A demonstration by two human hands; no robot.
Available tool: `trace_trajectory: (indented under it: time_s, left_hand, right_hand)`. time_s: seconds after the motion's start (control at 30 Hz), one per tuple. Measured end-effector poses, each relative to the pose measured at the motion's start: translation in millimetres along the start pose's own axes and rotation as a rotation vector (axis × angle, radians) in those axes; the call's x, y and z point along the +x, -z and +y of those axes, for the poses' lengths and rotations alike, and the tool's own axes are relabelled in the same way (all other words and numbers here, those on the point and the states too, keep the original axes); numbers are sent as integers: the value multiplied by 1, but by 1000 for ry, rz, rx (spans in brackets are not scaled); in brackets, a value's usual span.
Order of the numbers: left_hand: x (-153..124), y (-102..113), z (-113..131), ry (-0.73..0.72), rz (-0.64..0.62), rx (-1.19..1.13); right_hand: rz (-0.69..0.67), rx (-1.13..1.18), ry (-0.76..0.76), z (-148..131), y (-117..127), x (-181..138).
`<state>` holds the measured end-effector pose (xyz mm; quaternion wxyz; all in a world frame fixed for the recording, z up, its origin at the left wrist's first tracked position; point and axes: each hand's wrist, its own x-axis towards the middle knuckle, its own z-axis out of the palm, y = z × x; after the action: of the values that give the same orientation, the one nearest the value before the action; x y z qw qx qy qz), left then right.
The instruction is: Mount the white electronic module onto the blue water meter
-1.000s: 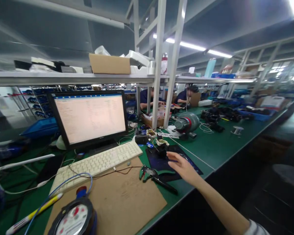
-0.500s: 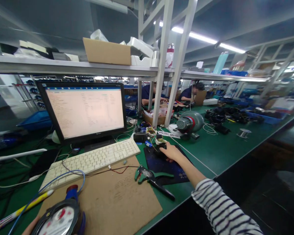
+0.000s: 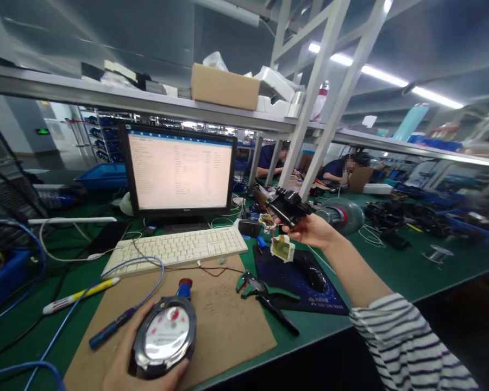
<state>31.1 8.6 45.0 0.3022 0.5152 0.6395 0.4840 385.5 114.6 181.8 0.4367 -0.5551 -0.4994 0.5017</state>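
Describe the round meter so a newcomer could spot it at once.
Find the monitor, then come down past the cream keyboard to the brown sheet in front. Over it, the left hand grips the round meter. Its pale, red-marked face and blue stub set it apart from the black part in the right hand.

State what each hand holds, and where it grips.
Left hand: round-faced device, by its casing's left and near sides. Right hand: black part, by its lower edge.

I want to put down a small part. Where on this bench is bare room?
Bare patches: the cardboard sheet between the round meter and the green-handled pliers, and the green bench between the right forearm and the wire spool. Crowded: behind the mouse pad, around the black box.
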Motion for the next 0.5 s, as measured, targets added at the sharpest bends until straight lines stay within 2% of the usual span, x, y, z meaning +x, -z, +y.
trace_trajectory:
  time_s: [0.1, 0.2, 0.37, 0.5]
  left_hand:
    - [-9, -11, 5, -9, -39, -96]
    - [-14, -16, 3, -5, -46, -162]
    - [-18, -17, 0, 18, -59, -193]
    - [-16, -19, -9, -14, -94, -206]
  right_hand:
    - [-141, 127, -3, -17, -34, 1]
    - [-261, 137, -29, -15, -76, 3]
    - [-422, -76, -48, 29, -146, 11]
    - [-561, -276, 55, 55, -176, 16]
